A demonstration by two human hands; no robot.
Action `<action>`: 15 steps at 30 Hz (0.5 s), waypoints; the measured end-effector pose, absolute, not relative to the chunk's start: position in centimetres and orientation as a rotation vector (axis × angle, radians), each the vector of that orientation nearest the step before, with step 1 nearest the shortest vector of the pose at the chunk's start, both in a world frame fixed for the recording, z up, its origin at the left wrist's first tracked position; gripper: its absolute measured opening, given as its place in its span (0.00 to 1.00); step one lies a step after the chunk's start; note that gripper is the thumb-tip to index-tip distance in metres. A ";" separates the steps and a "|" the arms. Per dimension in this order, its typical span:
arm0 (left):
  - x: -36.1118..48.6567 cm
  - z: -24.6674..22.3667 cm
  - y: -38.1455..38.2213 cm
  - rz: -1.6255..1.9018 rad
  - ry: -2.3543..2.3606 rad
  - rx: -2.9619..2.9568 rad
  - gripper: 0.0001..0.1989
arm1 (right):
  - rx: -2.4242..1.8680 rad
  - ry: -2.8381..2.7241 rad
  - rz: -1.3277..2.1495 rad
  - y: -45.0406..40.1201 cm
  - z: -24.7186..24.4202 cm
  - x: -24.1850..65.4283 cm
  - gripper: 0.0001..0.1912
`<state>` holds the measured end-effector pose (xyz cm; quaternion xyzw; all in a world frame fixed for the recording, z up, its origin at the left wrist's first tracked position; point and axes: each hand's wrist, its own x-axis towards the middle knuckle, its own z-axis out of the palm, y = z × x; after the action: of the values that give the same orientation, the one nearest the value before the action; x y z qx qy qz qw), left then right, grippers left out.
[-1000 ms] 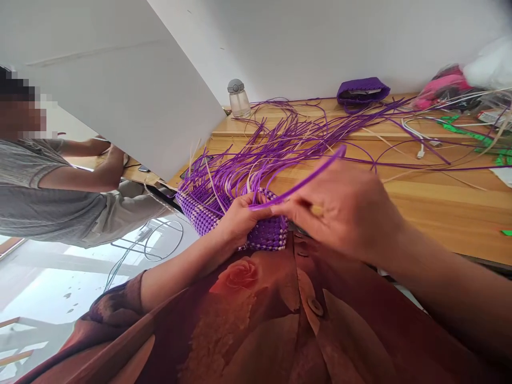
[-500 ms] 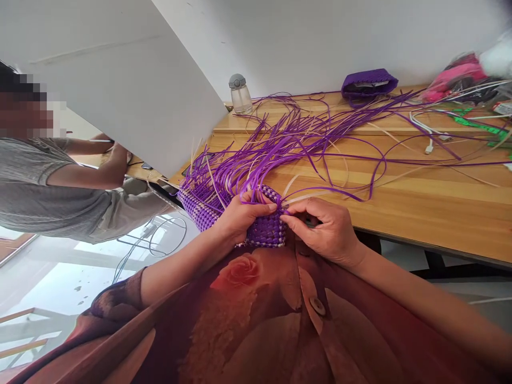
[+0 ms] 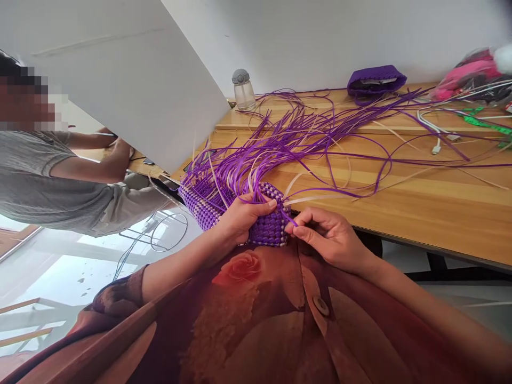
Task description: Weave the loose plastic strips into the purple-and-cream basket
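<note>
A purple and pale woven basket rests against my front at the table's near edge. My left hand grips its rim, thumb on top and the other fingers partly hidden behind the weave. Just right of the basket, my right hand pinches a purple plastic strip between thumb and forefinger; the strip runs from the basket's corner. Many loose purple and pale strips fan out from the basket over the table.
The wooden table holds a clear bottle with a grey lid, a purple pouch-like woven piece, a white cable and pink bagged stuff. Left of a white partition sits another person.
My right hand has drawn slightly down and right, away from the basket's corner, and more of the purple strip shows between them. My left hand keeps its grip.
</note>
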<state>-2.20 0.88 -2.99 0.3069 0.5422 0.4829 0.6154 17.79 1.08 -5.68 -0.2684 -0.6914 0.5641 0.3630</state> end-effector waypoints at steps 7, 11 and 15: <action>-2.3 -3.6 0.4 1.103 1.222 0.726 0.14 | -0.794 -1.689 1.928 1.2 -6.4 17.7 0.15; -2.3 -3.3 0.4 1.050 1.186 0.727 0.15 | -0.783 -1.615 1.937 1.3 -6.6 17.9 0.16; -2.5 -3.2 0.4 1.061 1.235 0.817 0.16 | -0.764 -1.621 1.891 1.3 -6.8 17.9 0.17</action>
<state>-2.54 0.38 -3.16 0.3544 0.5355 0.4600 0.6133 17.91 1.27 -6.82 -0.2829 -0.5999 0.6999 0.2650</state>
